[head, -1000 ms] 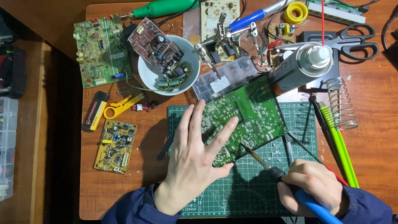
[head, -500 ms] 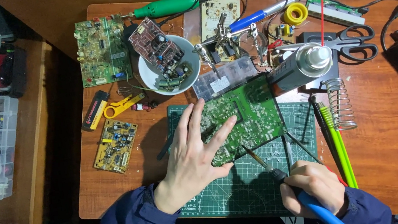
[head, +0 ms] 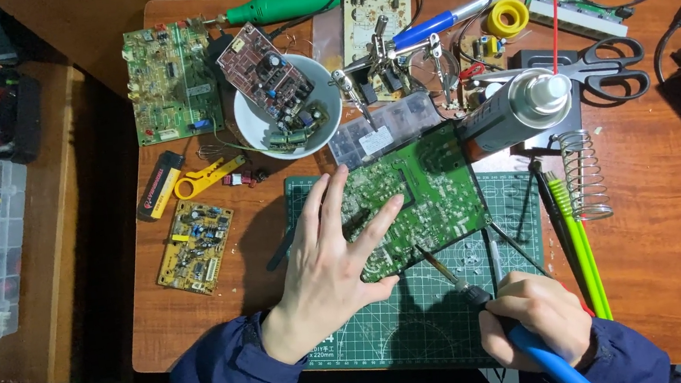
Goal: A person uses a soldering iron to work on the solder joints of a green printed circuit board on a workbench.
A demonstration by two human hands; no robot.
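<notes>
A: While the left hand (head: 329, 275) lies flat with fingers spread on the green circuit board (head: 423, 194), where is the board itself?

B: Head view, the only one: on the green cutting mat (head: 427, 328) at the desk's front edge, tilted, its far corner near the spray can (head: 513, 114). The palm presses it down; nothing is gripped.

A: Right hand (head: 535, 328)?

B: Curled tight round the blue-handled soldering iron (head: 494, 311), pen grip. The tip touches the board's near edge, just beside the left fingertips.

A: How to do it well?

B: My read: keep the palm firm so the board can't slide, keep the fingers off the hot tip, hold the tip steady on one joint, don't drag. Watch the sleeve too.

A: Clutter?

B: White bowl (head: 287, 107) with a small board in it, scissors (head: 594, 69), coil stand (head: 585, 174), green pens (head: 576, 240), yellow board (head: 194, 247) at left, well apart. A tin roll (head: 507, 17) sits far back, out of easy reach.
</notes>
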